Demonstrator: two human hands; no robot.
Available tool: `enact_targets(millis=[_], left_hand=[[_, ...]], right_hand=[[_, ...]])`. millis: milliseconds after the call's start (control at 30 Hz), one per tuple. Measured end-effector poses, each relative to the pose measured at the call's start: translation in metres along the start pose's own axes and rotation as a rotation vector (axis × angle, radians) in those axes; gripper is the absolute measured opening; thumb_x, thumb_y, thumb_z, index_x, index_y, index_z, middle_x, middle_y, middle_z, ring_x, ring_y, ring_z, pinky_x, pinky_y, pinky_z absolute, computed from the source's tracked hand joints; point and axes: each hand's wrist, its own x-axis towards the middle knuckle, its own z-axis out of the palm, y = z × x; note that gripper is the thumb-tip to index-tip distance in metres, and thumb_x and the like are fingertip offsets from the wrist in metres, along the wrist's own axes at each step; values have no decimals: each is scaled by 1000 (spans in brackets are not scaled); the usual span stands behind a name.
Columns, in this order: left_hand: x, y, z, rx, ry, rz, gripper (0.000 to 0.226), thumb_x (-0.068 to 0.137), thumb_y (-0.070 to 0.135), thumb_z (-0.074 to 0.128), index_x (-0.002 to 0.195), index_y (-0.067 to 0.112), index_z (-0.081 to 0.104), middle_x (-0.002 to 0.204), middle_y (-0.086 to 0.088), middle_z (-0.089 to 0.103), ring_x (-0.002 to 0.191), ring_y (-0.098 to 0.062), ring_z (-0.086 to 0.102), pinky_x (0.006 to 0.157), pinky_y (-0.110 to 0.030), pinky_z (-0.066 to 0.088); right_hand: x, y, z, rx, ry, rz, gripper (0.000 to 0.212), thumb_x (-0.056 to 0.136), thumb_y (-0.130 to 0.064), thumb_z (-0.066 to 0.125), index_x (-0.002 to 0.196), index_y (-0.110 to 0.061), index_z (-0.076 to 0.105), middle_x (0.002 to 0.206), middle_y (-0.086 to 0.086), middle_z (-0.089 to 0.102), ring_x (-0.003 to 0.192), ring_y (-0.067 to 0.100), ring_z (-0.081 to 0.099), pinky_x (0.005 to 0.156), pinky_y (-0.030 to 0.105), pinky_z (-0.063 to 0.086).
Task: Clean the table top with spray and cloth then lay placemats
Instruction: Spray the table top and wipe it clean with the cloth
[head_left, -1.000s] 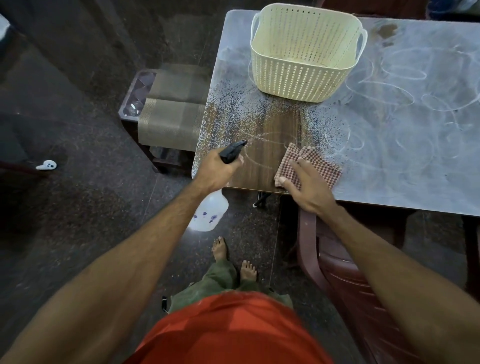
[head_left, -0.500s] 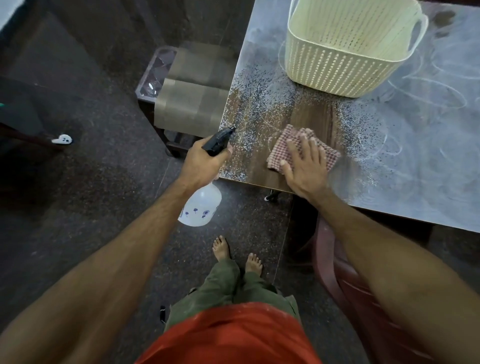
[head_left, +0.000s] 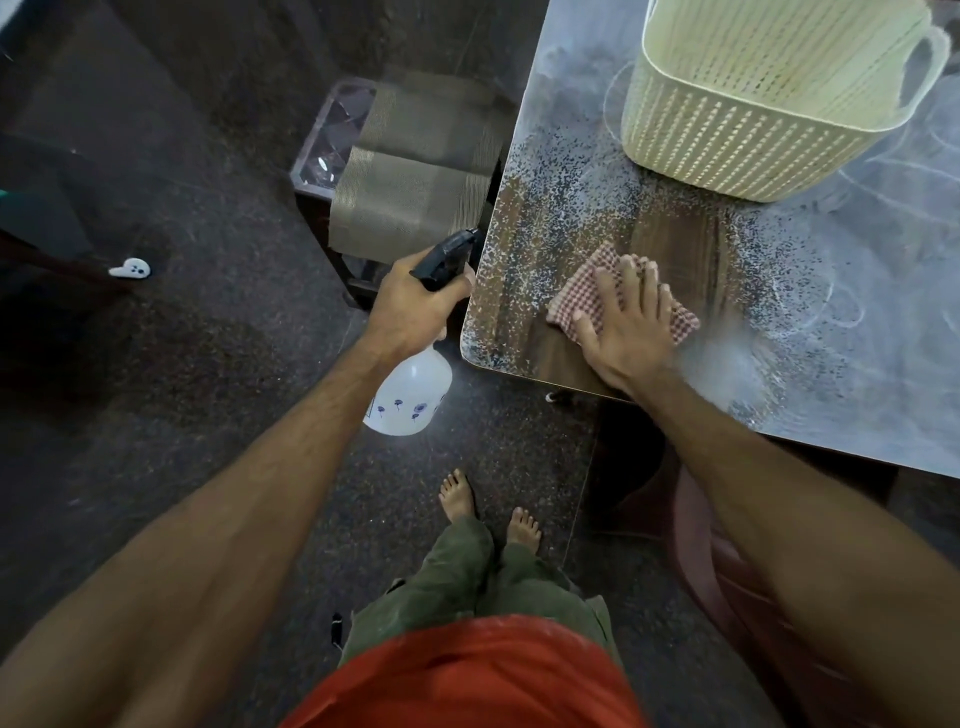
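My left hand (head_left: 410, 306) grips a white spray bottle (head_left: 410, 395) with a black trigger head, held just off the table's near left corner. My right hand (head_left: 628, 322) lies flat on a folded red-checked cloth (head_left: 582, 291), pressing it onto the table top (head_left: 810, 405). The surface around the cloth is speckled with spray droplets, and a bare wooden patch shows where it was wiped. Brownish woven placemats (head_left: 415, 197) lie on a stool left of the table.
A cream perforated basket (head_left: 769, 109) stands on the table behind the cloth. A reddish plastic chair (head_left: 727, 571) sits under the table's near edge on my right. A small white object (head_left: 130, 268) lies on the dark floor at left. My bare feet stand below.
My right hand has slid the cloth back and forth on the near corner, widening the wiped wooden patch. The view shifted left and closer; the left hand keeps the bottle by the corner.
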Motion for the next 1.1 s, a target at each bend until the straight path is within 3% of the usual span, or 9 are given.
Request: enact_targets(millis=[200, 333, 467, 600, 700, 867, 1000, 1100], left_hand=[[28, 3, -7, 30, -55, 53, 23, 93, 21, 65, 102, 1, 66, 98, -34, 64, 38, -8, 48, 44, -20, 44], [46, 6, -13, 30, -81, 62, 24, 94, 22, 64, 103, 0, 65, 99, -33, 65, 38, -8, 48, 45, -21, 45], [61, 8, -20, 43, -82, 65, 24, 94, 23, 64, 103, 1, 67, 95, -29, 68, 36, -4, 46, 45, -16, 42], [72, 11, -24, 56, -90, 79, 26, 95, 21, 63, 104, -3, 66, 71, -23, 62, 35, -3, 45, 44, -14, 41], [81, 14, -27, 64, -105, 90, 25, 95, 22, 62, 104, -1, 66, 92, -31, 66, 36, -2, 46, 44, -13, 42], [95, 22, -26, 41, -117, 64, 21, 95, 21, 63, 102, 2, 67, 59, -4, 51, 37, -2, 45, 43, -11, 40], [108, 21, -25, 32, -125, 64, 22, 95, 22, 63, 102, 1, 66, 59, -6, 50, 37, -4, 44, 44, -12, 41], [115, 18, -22, 50, -132, 65, 23, 94, 23, 64, 102, 1, 66, 60, -6, 51, 38, -4, 46, 46, -13, 42]], right_hand=[[-5, -81, 19, -12, -21, -147, 69, 102, -58, 13, 159, -22, 0, 166, 7, -9, 152, 30, -10, 121, 49, -8], [-26, -63, 21, -26, -64, -246, 70, 100, -61, 11, 159, -26, 2, 166, 5, -7, 152, 25, -10, 123, 51, -3], [15, -42, 8, -3, -8, -43, 71, 99, -60, 13, 159, -25, 4, 166, 6, -5, 152, 28, -9, 122, 54, -2], [58, -89, 4, 33, 35, 8, 72, 101, -55, 11, 158, -11, 5, 166, 12, -2, 153, 29, -6, 123, 53, 0], [41, -123, 15, 71, 28, -101, 70, 103, -52, 13, 158, -10, 5, 166, 10, 1, 153, 27, -3, 124, 51, 1], [-15, -114, 26, 31, -38, -239, 64, 104, -51, 15, 159, -19, 11, 166, 5, 6, 154, 22, -1, 124, 45, 1], [15, -65, 11, 11, -13, -64, 66, 102, -55, 14, 159, -22, 4, 164, 3, -7, 151, 20, -8, 121, 43, -7], [75, -54, -6, 45, 60, 81, 66, 103, -52, 18, 159, -19, 8, 166, 8, 1, 153, 26, -3, 121, 45, -7]])
